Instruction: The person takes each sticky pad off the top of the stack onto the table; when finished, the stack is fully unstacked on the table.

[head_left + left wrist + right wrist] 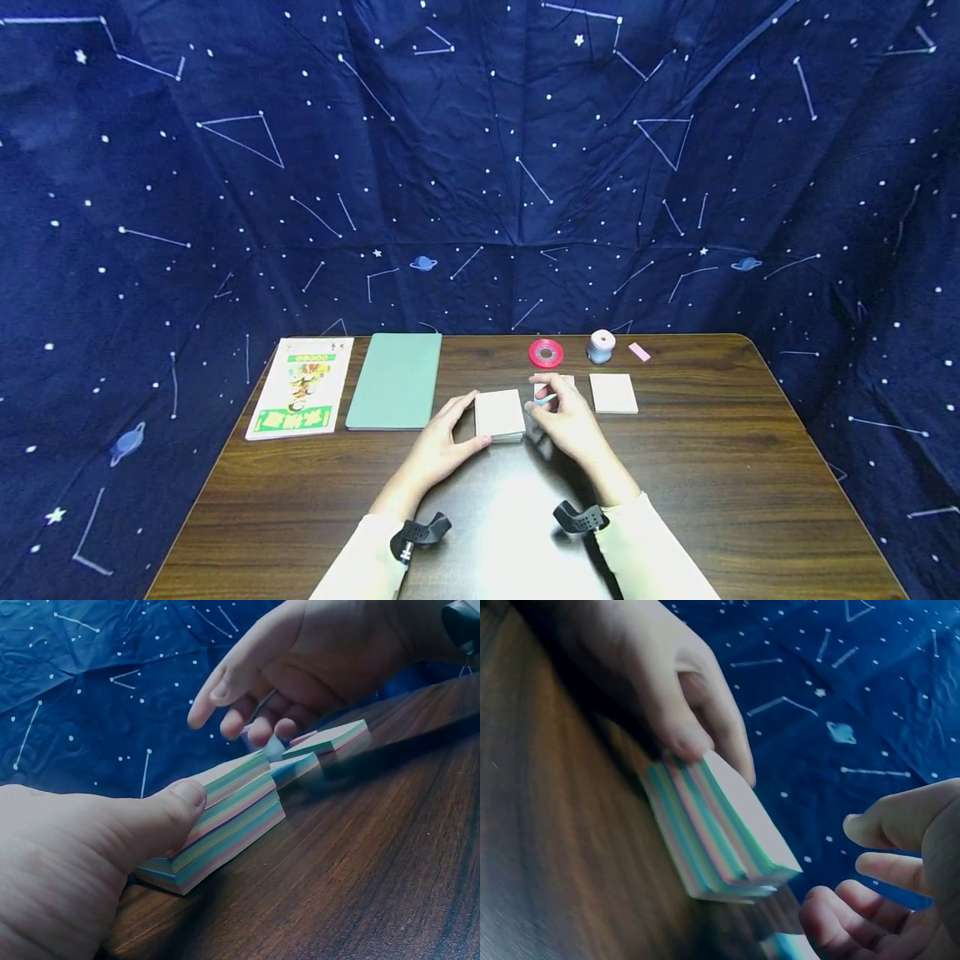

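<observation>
A stack of square paper note pads (499, 411) with white tops stands at the middle of the table, its layered edges pastel-striped in the left wrist view. My left hand (435, 454) holds this stack from the left, thumb (187, 796) along the near side and fingers behind. To the right of the stack hovers my right hand (573, 425), fingers loosely bent and nothing between them in the right wrist view. Partly hidden beyond its fingers lies another note pad (568, 382). One more square pad (613, 394) lies farther right.
At the back stand a red ring-shaped roll (546, 342), a white and pale blue spool (601, 348) and a small pink strip (640, 352). A green notebook (395, 381) and a printed booklet (279, 392) lie at left. A dark blue curtain (480, 167) hangs behind the wooden table (712, 467).
</observation>
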Demonstrator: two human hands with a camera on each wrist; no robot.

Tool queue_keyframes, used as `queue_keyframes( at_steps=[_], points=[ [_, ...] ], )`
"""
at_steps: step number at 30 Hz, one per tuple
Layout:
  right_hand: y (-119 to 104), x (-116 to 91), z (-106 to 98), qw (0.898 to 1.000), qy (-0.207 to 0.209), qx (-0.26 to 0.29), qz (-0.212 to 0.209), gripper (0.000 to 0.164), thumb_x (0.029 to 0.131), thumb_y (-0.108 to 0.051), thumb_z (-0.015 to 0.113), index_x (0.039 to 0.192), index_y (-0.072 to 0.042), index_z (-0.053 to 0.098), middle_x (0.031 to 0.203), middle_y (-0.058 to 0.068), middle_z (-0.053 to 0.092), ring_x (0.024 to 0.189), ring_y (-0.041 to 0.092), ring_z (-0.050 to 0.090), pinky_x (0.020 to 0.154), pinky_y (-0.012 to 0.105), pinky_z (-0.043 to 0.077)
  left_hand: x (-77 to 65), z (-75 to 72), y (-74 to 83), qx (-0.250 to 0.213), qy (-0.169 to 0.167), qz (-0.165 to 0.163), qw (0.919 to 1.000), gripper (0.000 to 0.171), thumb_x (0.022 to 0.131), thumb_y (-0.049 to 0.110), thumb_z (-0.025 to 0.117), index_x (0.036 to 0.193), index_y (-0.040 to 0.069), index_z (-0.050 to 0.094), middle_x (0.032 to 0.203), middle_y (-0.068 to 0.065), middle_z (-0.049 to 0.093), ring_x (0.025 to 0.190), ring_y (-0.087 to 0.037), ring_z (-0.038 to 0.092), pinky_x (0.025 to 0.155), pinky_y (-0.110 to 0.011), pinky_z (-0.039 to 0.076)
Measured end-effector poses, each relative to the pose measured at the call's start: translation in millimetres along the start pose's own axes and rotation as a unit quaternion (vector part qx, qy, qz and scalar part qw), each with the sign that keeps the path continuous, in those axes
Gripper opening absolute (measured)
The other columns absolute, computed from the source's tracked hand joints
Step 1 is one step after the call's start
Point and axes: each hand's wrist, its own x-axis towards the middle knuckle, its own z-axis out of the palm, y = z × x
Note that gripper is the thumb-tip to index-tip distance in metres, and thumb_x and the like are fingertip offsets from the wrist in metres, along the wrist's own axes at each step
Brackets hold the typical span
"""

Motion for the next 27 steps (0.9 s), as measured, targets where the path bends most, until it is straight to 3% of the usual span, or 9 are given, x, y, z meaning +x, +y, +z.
queue_keyframes(
  at_steps=[6,13,22,27],
  points=[
    [2.0,-3.4,14.7,1.0,-0.02,0.006,0.002,0.052,0.094,-0.013,0.083,0.142,-0.005,0.066,0.114,0.018,0.067,0.08,0.011,0.062,0.068,0.02,0.052,-0.5,0.5,1.4,0.001,0.009,0.007,0.9999,0.084,0.095,0.037,0.085,0.164,0.008,0.048,0.16,-0.012,0.058,0.151,-0.036,0.055,0.127,-0.06,0.042],
    [7.4,-3.4,23.7,1.0,-0.015,0.005,0.006,0.06,0.091,-0.014,0.087,0.145,-0.004,0.064,0.116,0.018,0.061,0.079,0.012,0.06,0.068,0.018,0.052,-0.2,0.0,2.5,0.002,0.007,0.004,1.0,0.085,0.095,0.036,0.086,0.164,0.007,0.047,0.16,-0.012,0.058,0.15,-0.036,0.055,0.126,-0.059,0.042],
    [15.7,-3.2,32.1,1.0,-0.01,0.004,0.001,0.065,0.087,-0.015,0.091,0.144,0.001,0.064,0.113,0.017,0.062,0.074,0.011,0.055,0.062,0.017,0.048,-0.2,5.7,-14.9,0.031,0.042,0.072,0.9961,0.085,0.095,0.05,0.083,0.162,0.007,0.051,0.152,-0.016,0.063,0.14,-0.04,0.061,0.116,-0.06,0.051],
    [18.8,-2.6,35.3,1.0,-0.011,-0.006,-0.012,0.065,0.087,-0.015,0.092,0.144,0.002,0.065,0.11,0.016,0.063,0.073,0.009,0.054,0.062,0.017,0.047,0.6,8.4,-21.0,0.038,0.053,0.082,0.9945,0.086,0.096,0.055,0.08,0.161,0.009,0.052,0.151,-0.017,0.063,0.139,-0.04,0.061,0.114,-0.06,0.051]
  ],
)
